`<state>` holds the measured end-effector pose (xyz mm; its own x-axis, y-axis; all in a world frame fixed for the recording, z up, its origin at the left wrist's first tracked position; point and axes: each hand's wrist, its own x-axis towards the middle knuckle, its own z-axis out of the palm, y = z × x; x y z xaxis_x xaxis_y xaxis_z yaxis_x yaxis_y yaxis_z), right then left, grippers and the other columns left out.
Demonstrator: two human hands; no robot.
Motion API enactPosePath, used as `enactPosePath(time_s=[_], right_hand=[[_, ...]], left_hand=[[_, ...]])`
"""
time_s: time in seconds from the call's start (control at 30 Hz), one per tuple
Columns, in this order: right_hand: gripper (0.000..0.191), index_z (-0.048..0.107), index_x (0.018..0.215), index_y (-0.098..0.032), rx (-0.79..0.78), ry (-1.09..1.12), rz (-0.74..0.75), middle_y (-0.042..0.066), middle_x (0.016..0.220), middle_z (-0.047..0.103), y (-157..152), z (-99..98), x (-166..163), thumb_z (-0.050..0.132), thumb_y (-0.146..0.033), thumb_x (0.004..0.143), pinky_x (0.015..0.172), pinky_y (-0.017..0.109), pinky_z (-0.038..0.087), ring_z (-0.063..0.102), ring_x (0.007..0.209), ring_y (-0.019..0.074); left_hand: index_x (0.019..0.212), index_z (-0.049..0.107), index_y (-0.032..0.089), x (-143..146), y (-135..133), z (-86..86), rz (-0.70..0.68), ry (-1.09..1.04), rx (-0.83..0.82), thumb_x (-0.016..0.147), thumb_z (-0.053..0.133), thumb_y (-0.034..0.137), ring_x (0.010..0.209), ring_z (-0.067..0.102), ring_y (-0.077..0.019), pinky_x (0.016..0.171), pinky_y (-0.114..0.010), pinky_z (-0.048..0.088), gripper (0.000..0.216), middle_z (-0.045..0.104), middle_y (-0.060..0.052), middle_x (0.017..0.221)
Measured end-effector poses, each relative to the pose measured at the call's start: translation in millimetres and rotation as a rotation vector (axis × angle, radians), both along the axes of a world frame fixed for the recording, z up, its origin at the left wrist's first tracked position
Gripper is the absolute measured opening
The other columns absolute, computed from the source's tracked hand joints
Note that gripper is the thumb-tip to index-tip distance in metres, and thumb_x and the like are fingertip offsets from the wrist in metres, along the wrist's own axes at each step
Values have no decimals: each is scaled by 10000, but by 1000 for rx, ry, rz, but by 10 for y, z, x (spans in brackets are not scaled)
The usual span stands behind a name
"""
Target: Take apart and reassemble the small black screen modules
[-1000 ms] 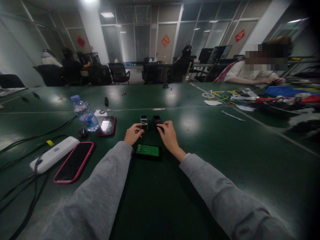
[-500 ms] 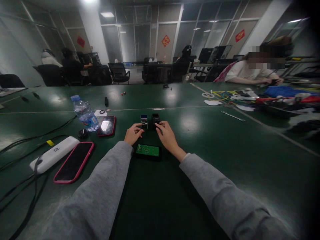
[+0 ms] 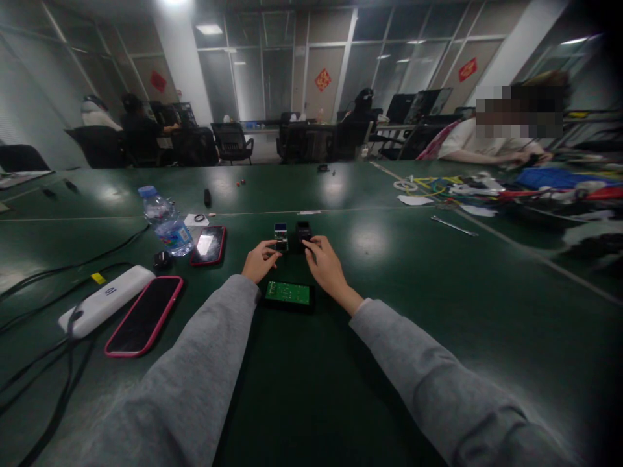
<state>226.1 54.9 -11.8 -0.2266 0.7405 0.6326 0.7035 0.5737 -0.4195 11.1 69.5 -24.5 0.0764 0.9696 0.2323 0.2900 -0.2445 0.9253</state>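
My left hand (image 3: 259, 260) rests on the green table with its fingertips pinched on a small module with a bluish top (image 3: 280, 235). My right hand (image 3: 325, 264) has its fingers closed on a small black block (image 3: 303, 233) that stands right beside the module, the two almost touching. Between my wrists, nearer to me, lies a green circuit board in a black tray (image 3: 288, 293). Both arms wear grey sleeves.
To the left lie a red-cased phone (image 3: 208, 245), a larger pink-cased phone (image 3: 145, 315), a white power bank (image 3: 106, 299) with black cables, a water bottle (image 3: 165, 220) and a small black cube (image 3: 161, 260). At the far right a person works amid wires and parts (image 3: 491, 188).
My right hand has slid the black block leftward until it sits next to the module. My left hand has stayed in place.
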Motion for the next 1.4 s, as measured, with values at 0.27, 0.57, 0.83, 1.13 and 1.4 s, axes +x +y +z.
enactPosePath(time_s=[0.27,0.57,0.83,1.13,1.4], right_hand=[[280,623,1122,-212,58,191,-24,105,1102,540,-110,125,-14,403,-221,950,945,421,453,522,1074,246],[344,615,1170,-233,-486,160,390,66,1149,602,-442,173,-2,484,-477,965,980,437,436,504,1139,226],[512,583,1230,-228,-554,-30,543,89,1206,544,-651,315,98,690,-520,824,982,456,455,508,1137,234],[443,556,1220,-199,-418,75,497,69,1149,590,-719,281,1,720,-296,820,921,394,483,578,1034,211],[478,517,1256,-231,-206,171,217,74,1189,533,-667,147,21,698,-235,814,940,421,482,553,1076,231]], left_hand=[[1171,580,158,-6,-14,26,79,-65,8,817,642,306,478,562,-74,519,-226,485,389,718,-30,817],[1122,604,138,-18,-88,141,169,-92,41,825,613,305,436,512,-66,480,-209,434,341,691,-10,721],[1101,608,134,-15,-280,157,99,-140,39,810,639,367,444,509,-65,493,-214,430,374,680,-5,709],[1051,638,134,-3,-348,186,61,-166,18,828,618,433,583,582,-99,600,-235,475,373,687,-36,771],[1193,598,170,32,-367,161,-124,-132,-34,849,595,499,1044,628,-193,928,-328,465,476,669,-101,1134]])
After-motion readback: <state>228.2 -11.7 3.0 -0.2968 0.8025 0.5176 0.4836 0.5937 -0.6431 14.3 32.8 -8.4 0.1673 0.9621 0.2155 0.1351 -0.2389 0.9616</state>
